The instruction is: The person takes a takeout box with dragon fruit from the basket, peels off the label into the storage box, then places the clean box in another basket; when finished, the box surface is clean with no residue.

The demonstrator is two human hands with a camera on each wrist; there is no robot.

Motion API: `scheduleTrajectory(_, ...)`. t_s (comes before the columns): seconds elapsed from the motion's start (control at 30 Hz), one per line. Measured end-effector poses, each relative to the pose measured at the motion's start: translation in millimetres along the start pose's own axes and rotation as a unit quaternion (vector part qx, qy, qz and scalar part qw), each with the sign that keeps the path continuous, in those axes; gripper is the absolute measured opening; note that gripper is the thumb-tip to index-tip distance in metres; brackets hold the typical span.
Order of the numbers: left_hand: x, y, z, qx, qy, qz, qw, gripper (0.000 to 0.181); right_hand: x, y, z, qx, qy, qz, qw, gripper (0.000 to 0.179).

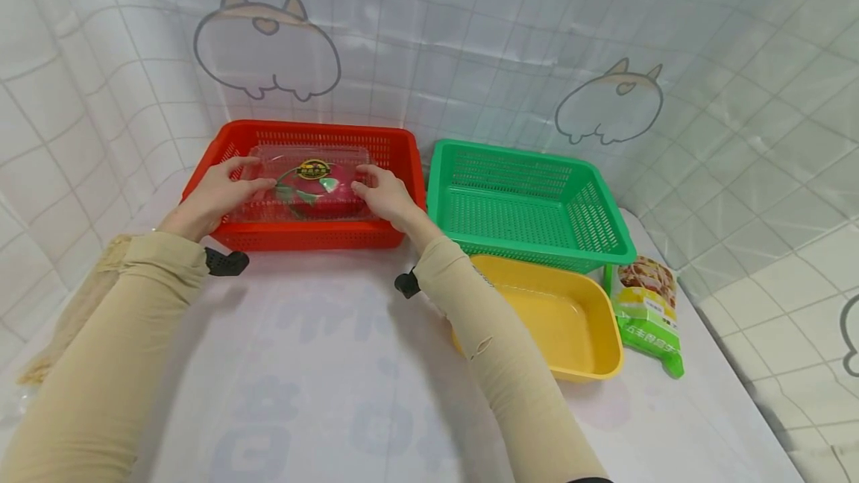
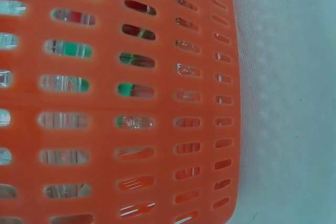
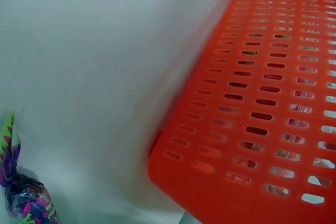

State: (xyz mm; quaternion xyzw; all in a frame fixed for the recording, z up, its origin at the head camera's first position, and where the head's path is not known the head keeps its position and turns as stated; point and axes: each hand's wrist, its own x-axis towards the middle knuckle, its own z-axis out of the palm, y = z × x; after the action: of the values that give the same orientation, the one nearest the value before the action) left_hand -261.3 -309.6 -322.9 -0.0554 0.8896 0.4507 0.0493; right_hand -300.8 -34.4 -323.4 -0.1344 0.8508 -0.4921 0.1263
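Inside the red basket [image 1: 315, 237] lies a clear plastic box [image 1: 268, 207] with a black and yellow label. Through its lid a pink and green fruit, like a dragon fruit, shows. My left hand [image 1: 218, 196] grips the box's left end, thumb on top. At the other end, my right hand [image 1: 388, 198] holds the box between thumb and fingers. Both wrist views face the slotted side of the red basket [image 2: 105, 103], with bits of clear plastic, pink and green behind the slots; neither hand appears there.
A green basket [image 1: 530, 248] stands right of the red one. In front of it is a yellow tub [image 1: 557, 326], partly behind my right forearm. A green food packet [image 1: 647, 319] lies at the far right, a bag [image 1: 77, 311] at the left. The right wrist view has a colourful wrapper [image 3: 31, 200].
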Motion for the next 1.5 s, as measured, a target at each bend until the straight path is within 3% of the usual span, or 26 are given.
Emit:
scheduleTrajectory(1.07, -8.4, 1.8, 4.9, -0.012, 0.042, 0.018, 0.9989, 0.08, 0.0, 5.5, 1.7, -0.003, 0.022, -0.009, 0.9997, 0.05)
scheduleTrajectory(1.5, -9.2, -0.3, 6.7, -0.017, 0.08, 0.029, 0.9962, 0.078, -1.4, 3.6, 1.9, 0.004, 0.048, -0.012, 0.9988, 0.047)
